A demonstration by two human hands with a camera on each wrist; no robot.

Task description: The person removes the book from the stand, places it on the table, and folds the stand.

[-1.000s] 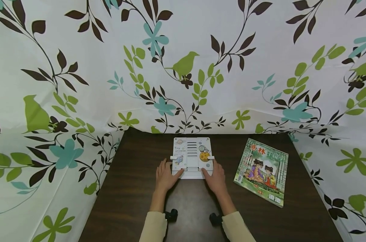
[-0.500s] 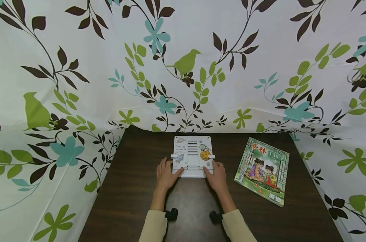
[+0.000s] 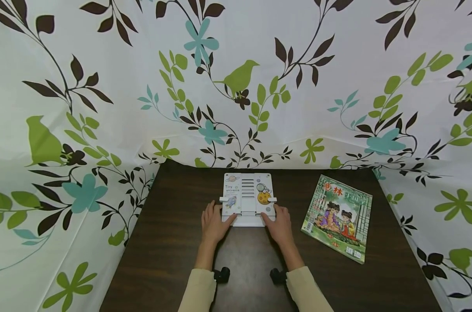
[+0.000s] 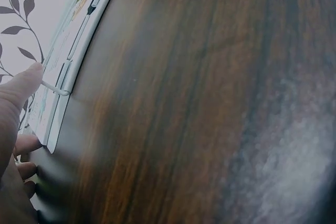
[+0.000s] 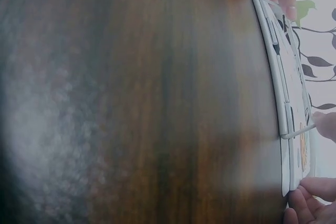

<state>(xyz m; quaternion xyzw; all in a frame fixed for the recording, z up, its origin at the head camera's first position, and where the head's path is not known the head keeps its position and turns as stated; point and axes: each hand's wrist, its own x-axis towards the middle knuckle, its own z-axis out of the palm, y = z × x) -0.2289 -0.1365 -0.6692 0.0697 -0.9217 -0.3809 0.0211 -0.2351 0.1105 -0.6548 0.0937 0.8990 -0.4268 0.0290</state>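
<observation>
A white book stand [image 3: 248,195] with space drawings and the words "Tiny universe" lies folded flat on the table. My left hand [image 3: 214,223] holds its lower left corner, thumb on the front and fingers along the side. In the left wrist view the left thumb [image 4: 23,85] meets the tip of a bent page clip [image 4: 56,88]. My right hand [image 3: 279,223] grips the lower right corner the same way. Its thumb [image 5: 324,124] touches the other page clip [image 5: 299,131] in the right wrist view, with the fingers [image 5: 310,203] at the side edge.
A magazine [image 3: 337,219] with two illustrated figures on its cover lies aslant to the right of the stand. The dark wooden table [image 3: 161,260] ends at the back against a leaf-and-bird patterned cloth [image 3: 122,86], which also hangs at both sides.
The head view has tilted slightly, so everything sits a little differently in frame. Both hands keep the same hold on the book stand, and the magazine lies still.
</observation>
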